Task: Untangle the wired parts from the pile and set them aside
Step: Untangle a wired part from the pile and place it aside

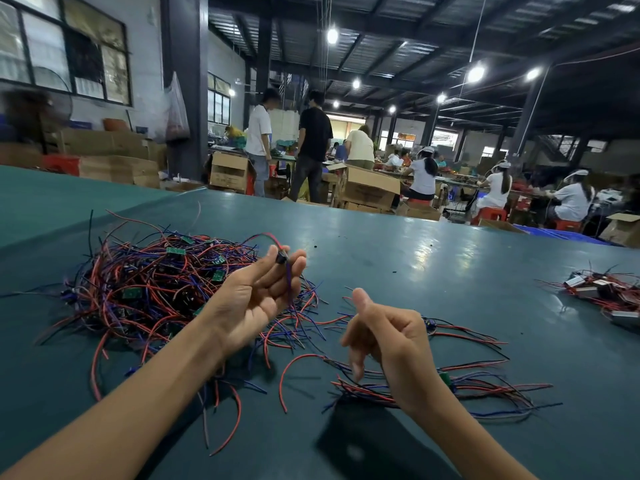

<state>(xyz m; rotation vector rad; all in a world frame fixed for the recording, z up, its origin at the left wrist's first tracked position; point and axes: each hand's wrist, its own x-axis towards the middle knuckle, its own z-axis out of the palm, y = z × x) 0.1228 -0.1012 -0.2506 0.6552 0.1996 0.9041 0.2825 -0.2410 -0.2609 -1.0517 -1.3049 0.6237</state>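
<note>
Dozens of red, blue and black leads form the pile (145,289) at the left of the green counter (415,258), with small green boards scattered through it. Risk noted first — the loops cross each other densely, so a hard pull on any one lead would likely drag neighbours along or strain a joint at a board.

Just right of the pile, our left hand (256,299) is raised palm-up, thumb and fingertips pinching a wired part (281,258). The part has a small dark body, one red lead arching back toward the pile and one purple lead hanging down across the palm. We cannot tell whether the red lead is free of the tangle; if it is not, lifting further would snag.

Our right hand (391,341) hovers above the counter, fingers loosely curled, thumb up, nothing visible in it — somewhat blurred. Under it and to its right lies the set-aside bunch (478,386), leads roughly parallel; a careless drop there could re-tangle it. Well apart at far right sits another heap (602,296) with silvery blocks.
</note>
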